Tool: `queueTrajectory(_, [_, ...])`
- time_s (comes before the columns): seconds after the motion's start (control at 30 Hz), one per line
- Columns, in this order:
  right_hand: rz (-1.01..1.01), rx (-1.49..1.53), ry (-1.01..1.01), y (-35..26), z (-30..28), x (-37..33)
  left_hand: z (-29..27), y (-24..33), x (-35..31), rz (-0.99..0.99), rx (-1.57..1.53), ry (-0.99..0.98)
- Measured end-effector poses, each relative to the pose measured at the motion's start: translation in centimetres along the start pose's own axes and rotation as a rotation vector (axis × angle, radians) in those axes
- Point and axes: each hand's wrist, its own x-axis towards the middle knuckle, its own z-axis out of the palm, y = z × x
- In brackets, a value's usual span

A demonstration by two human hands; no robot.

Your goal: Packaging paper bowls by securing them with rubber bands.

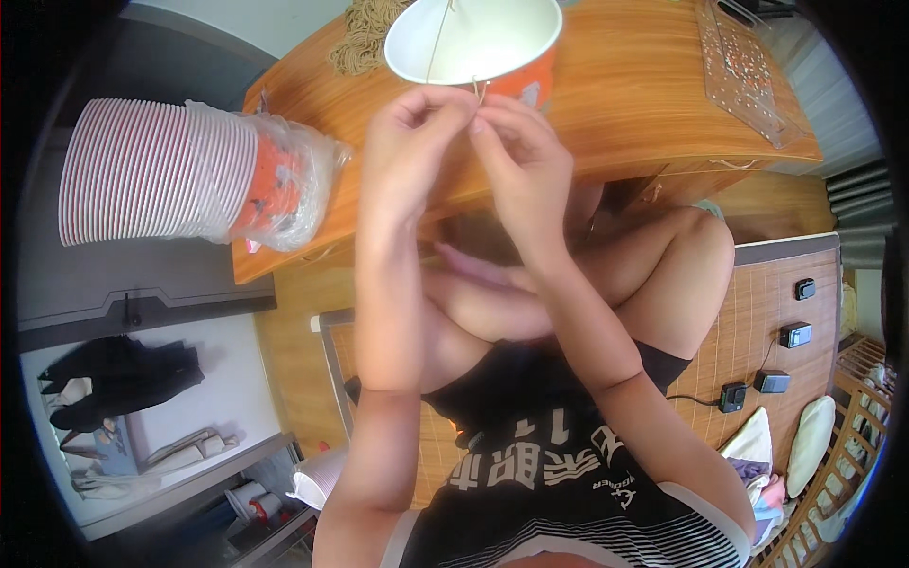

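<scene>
A large paper bucket (473, 43), white inside and orange outside, stands at the desk's near part in front of me. A thin tan string (436, 43) runs from inside it down over the rim. My left hand (417, 133) and my right hand (521, 147) meet just below that rim, thumbs and forefingers pinched together. Between the fingertips a small loop of the string (480, 90) stands up. Both hands are closed on the string. The bucket's lower near side is partly hidden behind my hands.
A bundle of tan string (371, 33) lies left of the bucket. A nested stack of paper buckets (161, 175), partly wrapped in clear plastic, lies at the left desk edge. A clear tray with small bits (748, 76) is at right. Small black devices (795, 334) rest on the mat.
</scene>
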Motion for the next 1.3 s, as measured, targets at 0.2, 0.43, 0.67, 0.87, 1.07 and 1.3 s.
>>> queueTrajectory(0.2, [0.084, 0.048, 0.025, -0.5, 0.4, 0.3, 0.0, -0.2, 0.1, 0.011, -0.002, -0.012])
queueTrajectory(0.43, [-0.032, -0.13, 0.027, -1.0, -0.3, 0.7, 0.1, -0.6, 0.1, 0.076, 0.01, 0.056])
queueTrajectory(0.67, [-0.316, -0.507, -0.085, -0.8, -2.1, 1.7, 1.8, -0.2, -0.2, 0.139, 0.208, 0.164])
queueTrajectory(0.87, [-0.39, -0.574, -0.126, -2.3, -2.7, 2.6, 1.5, -1.4, 0.3, 0.12, -0.077, 0.101])
queueTrajectory(1.07, [-0.741, -0.775, -0.117, -3.1, -3.6, 3.9, 1.5, -2.9, 0.5, 0.141, -0.122, 0.072])
queueTrajectory(1.3, [-0.896, -0.767, -0.236, -3.9, -4.7, 6.0, 2.3, -3.6, 0.2, 0.288, -0.082, 0.091])
